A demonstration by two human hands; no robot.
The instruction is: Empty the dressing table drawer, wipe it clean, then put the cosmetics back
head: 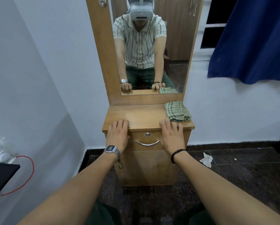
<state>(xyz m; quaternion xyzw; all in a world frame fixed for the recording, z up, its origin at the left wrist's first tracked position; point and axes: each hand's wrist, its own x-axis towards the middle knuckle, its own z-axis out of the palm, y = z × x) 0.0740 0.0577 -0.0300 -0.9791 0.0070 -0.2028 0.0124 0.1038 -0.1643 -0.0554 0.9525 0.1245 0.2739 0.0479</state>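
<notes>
A narrow wooden dressing table stands against the wall with a tall mirror above it. Its drawer is closed; a curved metal handle and a round lock sit on its front. My left hand rests flat over the table's front left edge, holding nothing. My right hand lies flat over the front right edge, fingers spread, also holding nothing. A crumpled green checked cloth lies on the top at the back right, just beyond my right fingertips. No cosmetics are visible.
A white wall runs close on the left, with a socket and a red cable beside a black surface. A blue curtain hangs at the upper right. A crumpled white paper lies on the dark floor to the right.
</notes>
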